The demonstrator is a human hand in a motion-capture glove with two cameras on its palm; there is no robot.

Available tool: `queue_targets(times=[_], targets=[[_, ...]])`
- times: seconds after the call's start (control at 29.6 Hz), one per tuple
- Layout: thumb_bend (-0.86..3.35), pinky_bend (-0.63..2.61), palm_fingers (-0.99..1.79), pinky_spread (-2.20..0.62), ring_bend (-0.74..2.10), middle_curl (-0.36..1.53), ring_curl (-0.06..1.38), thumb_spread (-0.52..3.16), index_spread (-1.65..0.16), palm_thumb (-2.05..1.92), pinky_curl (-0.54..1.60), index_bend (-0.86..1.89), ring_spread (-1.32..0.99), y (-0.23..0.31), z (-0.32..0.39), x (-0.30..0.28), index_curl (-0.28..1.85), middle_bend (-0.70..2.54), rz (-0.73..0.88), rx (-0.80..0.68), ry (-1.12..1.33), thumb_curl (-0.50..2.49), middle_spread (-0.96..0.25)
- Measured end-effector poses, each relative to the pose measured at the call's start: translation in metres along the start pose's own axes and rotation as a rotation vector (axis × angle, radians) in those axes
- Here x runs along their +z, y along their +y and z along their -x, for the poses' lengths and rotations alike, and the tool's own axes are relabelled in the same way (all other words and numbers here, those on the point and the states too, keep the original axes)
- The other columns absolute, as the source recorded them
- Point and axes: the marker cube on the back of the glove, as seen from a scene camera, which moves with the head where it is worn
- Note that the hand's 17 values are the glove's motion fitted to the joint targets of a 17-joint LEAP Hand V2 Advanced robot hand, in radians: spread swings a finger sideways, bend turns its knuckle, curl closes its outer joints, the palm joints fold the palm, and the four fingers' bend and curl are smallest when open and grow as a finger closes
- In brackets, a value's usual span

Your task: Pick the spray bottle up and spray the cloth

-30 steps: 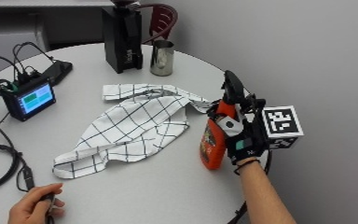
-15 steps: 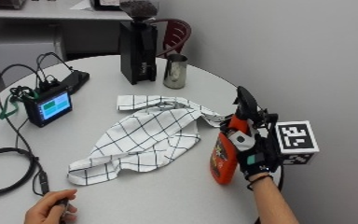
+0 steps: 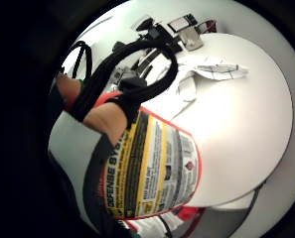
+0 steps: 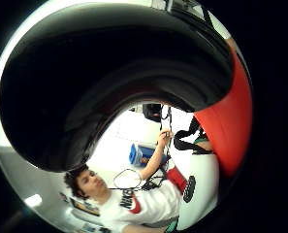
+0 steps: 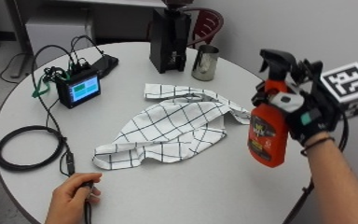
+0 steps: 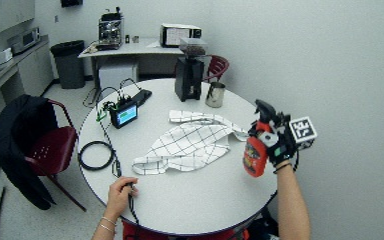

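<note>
Right hand (image 5: 309, 119) is wrapped around the neck of the spray bottle (image 5: 268, 130), fingers curled round it just under the black trigger head. We see the bottle upright and lifted clear of the table (image 5: 167, 196), orange body with the yellow label facing the palm. It hangs over the table's right edge, nozzle pointing left toward the cloth (image 5: 169, 130). Cloth is white with a black grid, lying crumpled mid-table, apart from the bottle. In the little finger side view the label (image 3: 147, 168) fills much of the picture, with 1 strapped finger across it. Behind the cloth: 1 metal cup (image 5: 205, 62) beside a black grinder (image 5: 168, 39). Bare left hand (image 5: 73, 198) rests on the near edge, holding a cable (image 5: 27, 149). Small screen unit (image 5: 79, 89) sits left.
</note>
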Motion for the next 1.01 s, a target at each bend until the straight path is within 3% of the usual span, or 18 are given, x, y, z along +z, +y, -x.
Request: queue_targets(times=[0.14, 0.37, 0.47, 0.71, 1.01], targets=[[-0.03, 0.18, 1.09, 0.30, 0.45, 0.49, 0.42, 0.55, -0.22, 1.06, 0.26, 0.13, -0.12, -0.011, 0.042, 0.024, 0.40, 0.45, 0.122, 0.081, 0.061, 0.68, -0.13], [-0.03, 0.18, 1.09, 0.30, 0.46, 0.50, 0.42, 0.55, -0.21, 1.06, 0.27, 0.13, -0.12, 0.004, -0.031, 0.075, 0.39, 0.45, 0.316, 0.273, 0.163, 0.69, -0.13], [-0.03, 0.18, 1.09, 0.30, 0.46, 0.50, 0.42, 0.55, -0.21, 1.06, 0.27, 0.13, -0.12, 0.004, -0.029, 0.073, 0.39, 0.45, 0.327, 0.292, 0.165, 0.70, -0.13], [-0.03, 0.18, 1.10, 0.30, 0.46, 0.50, 0.42, 0.54, -0.20, 1.06, 0.28, 0.14, -0.12, -0.022, 0.048, 0.046, 0.38, 0.45, 0.265, 0.231, 0.230, 0.70, -0.13], [-0.03, 0.17, 1.10, 0.29, 0.46, 0.51, 0.43, 0.52, -0.19, 1.06, 0.28, 0.15, -0.12, -0.008, -0.006, 0.074, 0.39, 0.45, 0.340, 0.339, 0.223, 0.72, -0.12]])
